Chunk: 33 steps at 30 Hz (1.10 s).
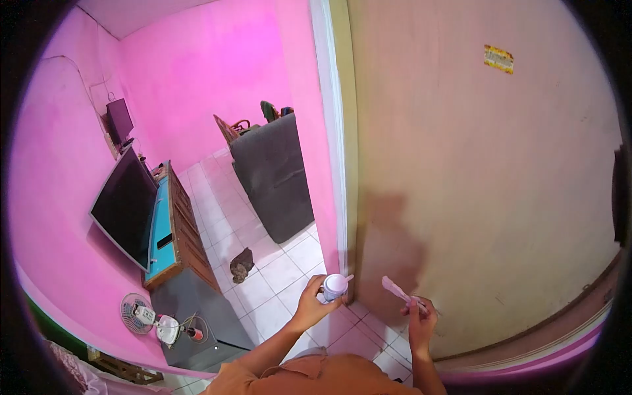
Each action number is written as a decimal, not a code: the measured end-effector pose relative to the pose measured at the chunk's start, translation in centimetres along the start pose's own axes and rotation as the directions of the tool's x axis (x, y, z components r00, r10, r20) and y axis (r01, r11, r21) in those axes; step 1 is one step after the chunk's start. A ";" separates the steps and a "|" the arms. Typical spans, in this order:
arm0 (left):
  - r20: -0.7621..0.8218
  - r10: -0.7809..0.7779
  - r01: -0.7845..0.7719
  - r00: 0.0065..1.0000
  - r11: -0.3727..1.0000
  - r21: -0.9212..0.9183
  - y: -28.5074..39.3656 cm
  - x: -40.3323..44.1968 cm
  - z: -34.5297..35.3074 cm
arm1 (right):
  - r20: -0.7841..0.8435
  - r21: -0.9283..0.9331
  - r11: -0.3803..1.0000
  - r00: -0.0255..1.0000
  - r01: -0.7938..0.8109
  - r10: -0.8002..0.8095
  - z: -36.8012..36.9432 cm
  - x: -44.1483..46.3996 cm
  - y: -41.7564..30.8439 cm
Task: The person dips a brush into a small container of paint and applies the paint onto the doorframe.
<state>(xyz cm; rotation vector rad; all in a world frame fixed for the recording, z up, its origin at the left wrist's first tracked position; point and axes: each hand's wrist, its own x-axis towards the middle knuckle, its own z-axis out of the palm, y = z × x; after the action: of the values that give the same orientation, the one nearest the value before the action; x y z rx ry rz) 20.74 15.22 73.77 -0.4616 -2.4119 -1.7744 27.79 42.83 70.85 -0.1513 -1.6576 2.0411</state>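
Note:
My left hand is closed around a small round jar with a pale, whitish top, held low in front of my body. A short pale piece sticks out at the jar's right side; I cannot make out what it is. In my right hand, the fingers pinch a slim, pale pink brush-like tool. Its broader end points up and left, towards the jar but apart from it. Both hands are near the edge of a doorway, beside a beige panel.
A white door frame stands ahead. Beyond it are a dark grey upright slab, a dark animal-like shape on the tiled floor, a television on a blue-topped cabinet, and a fan at lower left.

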 end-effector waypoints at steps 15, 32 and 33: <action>-0.018 0.097 -0.095 0.995 0.988 0.124 -0.6 6.2 -4.6 | 0.043 -0.110 0.955 0.961 0.276 -0.273 11.3 9.7 -11.9; -0.055 0.220 -0.224 0.974 0.972 -0.068 1.4 13.8 -11.0 | 0.364 -0.131 0.949 0.904 0.287 -0.223 24.3 13.4 -15.6; -0.061 0.189 -0.193 0.980 0.979 -0.067 1.8 13.8 -11.1 | 0.395 -0.155 0.942 0.893 0.297 -0.216 24.5 13.8 -15.7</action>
<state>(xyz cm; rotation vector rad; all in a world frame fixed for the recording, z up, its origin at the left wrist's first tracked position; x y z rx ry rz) 7.20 7.68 82.53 -0.6220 -2.1900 -1.7723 11.16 29.35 94.89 0.3940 -1.9999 1.7641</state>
